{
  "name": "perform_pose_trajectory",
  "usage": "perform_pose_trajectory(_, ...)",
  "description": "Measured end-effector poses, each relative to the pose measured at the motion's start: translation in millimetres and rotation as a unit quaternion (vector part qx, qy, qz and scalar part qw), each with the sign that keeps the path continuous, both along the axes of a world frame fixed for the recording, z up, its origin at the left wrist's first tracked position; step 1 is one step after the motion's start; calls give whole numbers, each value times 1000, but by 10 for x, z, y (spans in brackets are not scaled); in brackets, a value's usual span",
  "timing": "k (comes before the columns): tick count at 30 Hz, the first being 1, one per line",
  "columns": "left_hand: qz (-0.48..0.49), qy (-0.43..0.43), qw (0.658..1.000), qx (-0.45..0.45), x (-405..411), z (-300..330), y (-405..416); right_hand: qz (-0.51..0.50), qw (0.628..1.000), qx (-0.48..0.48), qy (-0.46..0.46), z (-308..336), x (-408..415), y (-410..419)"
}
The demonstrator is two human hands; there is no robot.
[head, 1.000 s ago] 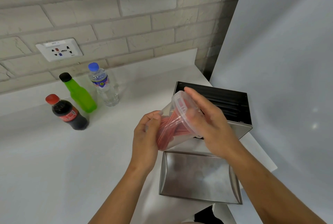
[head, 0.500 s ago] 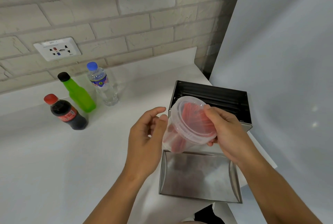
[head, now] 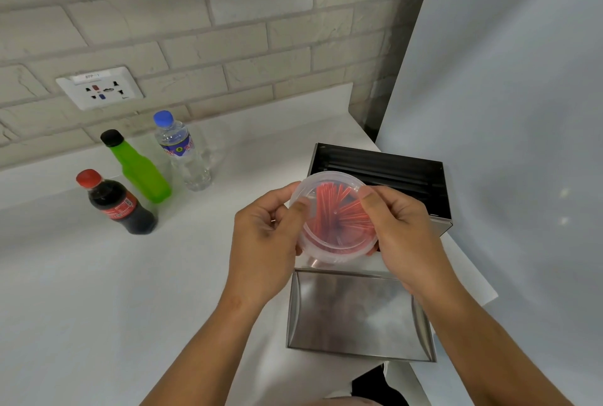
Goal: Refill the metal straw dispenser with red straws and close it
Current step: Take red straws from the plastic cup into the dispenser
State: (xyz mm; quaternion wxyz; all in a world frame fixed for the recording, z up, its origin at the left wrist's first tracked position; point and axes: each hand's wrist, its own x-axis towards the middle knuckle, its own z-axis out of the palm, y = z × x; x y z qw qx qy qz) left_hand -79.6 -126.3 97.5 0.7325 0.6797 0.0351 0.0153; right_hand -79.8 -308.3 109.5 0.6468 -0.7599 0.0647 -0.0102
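Hands at the tub lid, centre frame.
Left hand [head: 264, 236] and right hand [head: 401, 229] clamp their fingers on the lidded tub [head: 336, 219] of red straws [head: 342, 210], probably to open it over the open dispenser [head: 378, 174]; its lid [head: 355, 314] lies below.

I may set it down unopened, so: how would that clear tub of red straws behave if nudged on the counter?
The clear plastic tub looks thin-walled and holds only red straws, so it is probably light and would slide easily. It seems taller than wide, so a push near its lid could tip it. On its side the round shape would likely roll.
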Motion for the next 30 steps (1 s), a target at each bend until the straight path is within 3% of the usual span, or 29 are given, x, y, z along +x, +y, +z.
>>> perform_pose_trajectory(7,31,-1,1000,-2,27,-90,77,35,999,3,0,-15,-52,44)
perform_pose_trajectory(15,-14,-22,1000,-12,-114,-134,219,16,999,-20,43,-50,-24,152)
perform_pose_trajectory(20,10,-2,1000,-10,-125,-264,363,51,997,36,51,-188,-71,242)
perform_pose_trajectory(30,97,29,983,156,-26,-674,876,171,975,50,136,-559,102,553)
